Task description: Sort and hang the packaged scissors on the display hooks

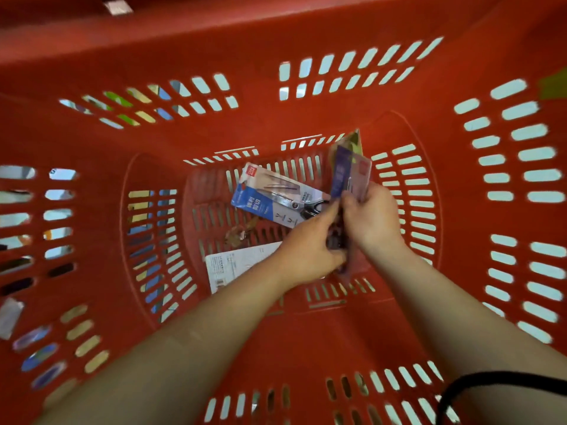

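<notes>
both hands on a bundle of packs, deep in the red basket

you are looking straight down into a red slotted basket (306, 124), with both forearms reaching to its floor. your right hand (372, 216) is clamped round a bundle of packs (349, 173), which stands on edge and rises toward the far right corner of the floor. the cards in it look purple and pink, but blur hides how many there are. your left hand (310, 256) is pressed against the right one, its fingers curled onto the near, lower end of the same bundle and its thumb lying along the edge.

just left of the bundle, a blue-and-white pack (276, 194) of black-handled scissors lies flat on the basket floor, angled from far left to near right. its handle end is tucked behind your left thumb. nearer to you, a white pack (236, 265) lies printed back up, with a barcode at its near left corner, and your left wrist covers its right part. a brown scrap (239, 233) sits on the floor between these two packs. a black cord (491, 378) loops over your right forearm at the near right.
</notes>
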`<state>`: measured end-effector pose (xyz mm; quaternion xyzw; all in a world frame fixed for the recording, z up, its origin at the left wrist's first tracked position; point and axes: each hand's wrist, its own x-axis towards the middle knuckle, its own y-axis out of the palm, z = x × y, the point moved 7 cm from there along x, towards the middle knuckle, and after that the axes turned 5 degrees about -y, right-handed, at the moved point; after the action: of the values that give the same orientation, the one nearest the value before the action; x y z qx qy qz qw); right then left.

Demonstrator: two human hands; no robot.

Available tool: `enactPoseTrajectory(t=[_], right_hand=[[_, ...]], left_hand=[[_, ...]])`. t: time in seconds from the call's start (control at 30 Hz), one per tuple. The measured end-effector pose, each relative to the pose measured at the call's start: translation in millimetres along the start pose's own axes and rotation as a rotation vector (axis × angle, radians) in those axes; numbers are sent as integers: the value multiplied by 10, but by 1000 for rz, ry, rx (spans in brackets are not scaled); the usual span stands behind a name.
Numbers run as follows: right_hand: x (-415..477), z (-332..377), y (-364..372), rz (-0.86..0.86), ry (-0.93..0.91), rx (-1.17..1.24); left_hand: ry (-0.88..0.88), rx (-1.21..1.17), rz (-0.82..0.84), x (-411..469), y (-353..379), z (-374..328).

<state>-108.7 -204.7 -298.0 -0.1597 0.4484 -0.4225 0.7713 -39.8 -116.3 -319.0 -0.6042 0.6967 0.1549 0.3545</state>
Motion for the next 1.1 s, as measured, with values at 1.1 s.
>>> enactPoseTrajectory(t=[1.1], right_hand=[[-183,-237,-233,14,300,426]], left_hand=[[-210,720,-274,-608,-979,-177]])
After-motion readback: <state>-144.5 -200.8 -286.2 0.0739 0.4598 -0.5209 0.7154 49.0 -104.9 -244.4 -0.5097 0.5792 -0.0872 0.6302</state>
